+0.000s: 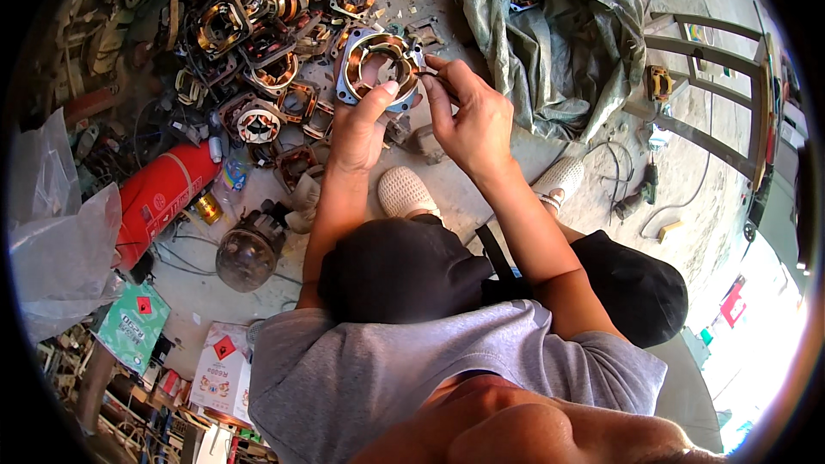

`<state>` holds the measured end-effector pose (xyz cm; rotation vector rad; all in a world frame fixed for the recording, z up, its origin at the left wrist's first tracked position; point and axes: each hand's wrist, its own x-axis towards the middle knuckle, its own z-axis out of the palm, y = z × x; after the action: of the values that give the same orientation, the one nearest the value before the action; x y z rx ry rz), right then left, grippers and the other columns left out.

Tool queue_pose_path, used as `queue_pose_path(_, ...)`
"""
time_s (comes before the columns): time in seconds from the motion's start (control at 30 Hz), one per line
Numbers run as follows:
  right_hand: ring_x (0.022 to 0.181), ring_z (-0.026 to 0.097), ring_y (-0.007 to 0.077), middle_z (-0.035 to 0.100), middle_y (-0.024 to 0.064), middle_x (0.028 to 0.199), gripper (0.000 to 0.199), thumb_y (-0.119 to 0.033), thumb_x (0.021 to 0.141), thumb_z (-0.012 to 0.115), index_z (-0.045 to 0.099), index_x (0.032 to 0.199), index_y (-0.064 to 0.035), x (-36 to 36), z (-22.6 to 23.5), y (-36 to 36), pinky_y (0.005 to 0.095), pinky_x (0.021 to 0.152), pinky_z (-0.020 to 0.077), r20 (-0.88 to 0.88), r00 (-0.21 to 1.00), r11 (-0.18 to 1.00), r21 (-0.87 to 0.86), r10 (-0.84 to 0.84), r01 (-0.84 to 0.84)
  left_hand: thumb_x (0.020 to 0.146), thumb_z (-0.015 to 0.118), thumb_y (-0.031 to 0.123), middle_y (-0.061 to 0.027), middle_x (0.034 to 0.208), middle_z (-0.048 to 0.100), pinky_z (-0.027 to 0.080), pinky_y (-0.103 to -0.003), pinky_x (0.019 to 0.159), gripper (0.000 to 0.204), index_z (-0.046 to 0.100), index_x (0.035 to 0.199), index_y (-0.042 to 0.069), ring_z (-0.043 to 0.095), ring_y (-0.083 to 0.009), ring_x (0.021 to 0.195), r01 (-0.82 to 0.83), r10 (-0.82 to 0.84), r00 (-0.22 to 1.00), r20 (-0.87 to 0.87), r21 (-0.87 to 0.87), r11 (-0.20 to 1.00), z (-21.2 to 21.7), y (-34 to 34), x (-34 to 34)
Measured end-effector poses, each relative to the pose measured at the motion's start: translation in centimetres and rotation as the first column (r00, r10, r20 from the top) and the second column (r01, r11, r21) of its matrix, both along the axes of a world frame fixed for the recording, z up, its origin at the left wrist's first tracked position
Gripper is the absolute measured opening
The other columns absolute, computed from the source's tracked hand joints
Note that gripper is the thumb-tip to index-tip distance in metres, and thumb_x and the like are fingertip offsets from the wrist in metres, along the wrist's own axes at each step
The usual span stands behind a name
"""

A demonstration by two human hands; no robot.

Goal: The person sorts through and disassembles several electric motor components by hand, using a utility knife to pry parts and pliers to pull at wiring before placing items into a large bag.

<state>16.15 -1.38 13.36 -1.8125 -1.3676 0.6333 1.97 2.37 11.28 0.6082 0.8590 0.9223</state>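
My left hand is closed round the near side of a motor stator, a squarish bluish-grey frame with a ring of copper windings inside. Its thumb presses on the lower part of the ring, while the fingers are mostly hidden beneath. At the stator's right edge, my right hand is closed in a pinch, thumb against the forefinger. Something thin and dark, like a wire lead, runs from the stator into that pinch. The stator is held up off the floor, between the pile and a sack.
A heap of similar stators lies at the far left, with a green-grey tarp sack at the far right. Nearer left are a red cylinder and a dark round compressor. A metal rack and a cordless drill-like tool lie right.
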Motion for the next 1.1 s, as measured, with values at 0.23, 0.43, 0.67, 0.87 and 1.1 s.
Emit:
queue_pose_path(0.23, 0.07, 0.067, 0.03, 0.07, 0.011, 0.087, 0.023, -0.016, 0.084, 0.066, 0.066, 0.106, -0.0081, 0.9, -0.2, -0.3, 0.0369, 0.06, 0.052, -0.091, 0.989, 0.992, -0.045, 0.117, -0.122, 0.085, 0.054, 0.021, -0.0117, 0.122, 0.059, 0.054, -0.033, 0.084, 0.054, 0.044, 0.134, 0.001, 0.06, -0.0199, 0.108, 0.068, -0.027, 0.97, 0.241, -0.162, 0.985, -1.2, 0.1, -0.7)
queue_pose_path(0.43, 0.074, 0.068, 0.0295, 0.071, 0.0096, 0.092, 0.024, -0.016, 0.084, 0.067, 0.066, 0.107, -0.0088, 1.2, -0.4, -0.4, 0.037, 0.062, 0.0528, -0.019, 0.988, 0.988, -0.012, 0.156, -0.156, 0.084, 0.055, 0.022, -0.0131, 0.123, 0.06, 0.054, -0.033, 0.085, 0.056, 0.044, 0.135, 0.001, 0.06, -0.0213, 0.11, 0.073, -0.03, 0.972, 0.232, -0.179, 0.981, -1.1, 0.1, -0.7)
queue_pose_path(0.67, 0.077, 0.068, 0.0297, 0.07, 0.0087, 0.101, 0.017, -0.016, 0.084, 0.067, 0.066, 0.098, -0.0072, 1.1, 0.0, -0.4, 0.037, 0.064, 0.0538, -0.035, 0.986, 0.987, 0.006, 0.163, -0.163, 0.084, 0.055, 0.024, -0.0116, 0.124, 0.059, 0.053, -0.034, 0.084, 0.057, 0.044, 0.135, 0.002, 0.06, -0.0205, 0.11, 0.079, -0.048, 0.978, 0.203, -0.146, 0.986, -0.7, 0.2, -0.6)
queue_pose_path(0.87, 0.08, 0.067, 0.0299, 0.069, 0.0078, 0.104, 0.014, -0.016, 0.084, 0.067, 0.066, 0.096, -0.0092, 1.7, 0.6, -0.1, 0.0382, 0.066, 0.0536, 0.044, 0.97, 0.971, 0.004, 0.238, -0.238, 0.084, 0.055, 0.023, -0.01, 0.124, 0.059, 0.054, -0.034, 0.083, 0.055, 0.046, 0.134, 0.002, 0.061, -0.0178, 0.103, 0.109, -0.076, 0.978, 0.192, -0.169, 0.98, -1.4, 0.4, -1.3)
queue_pose_path(1.1, 0.075, 0.066, 0.031, 0.069, 0.0109, 0.089, 0.016, -0.017, 0.083, 0.067, 0.065, 0.098, -0.0105, 1.7, 0.6, 0.0, 0.0402, 0.063, 0.0519, 0.109, 0.969, 0.975, -0.051, 0.222, -0.218, 0.084, 0.056, 0.012, -0.0091, 0.122, 0.059, 0.056, -0.034, 0.077, 0.049, 0.047, 0.132, 0.003, 0.061, -0.0177, 0.102, 0.055, -0.041, 0.991, 0.13, -0.107, 0.993, -2.0, 0.1, -1.1)
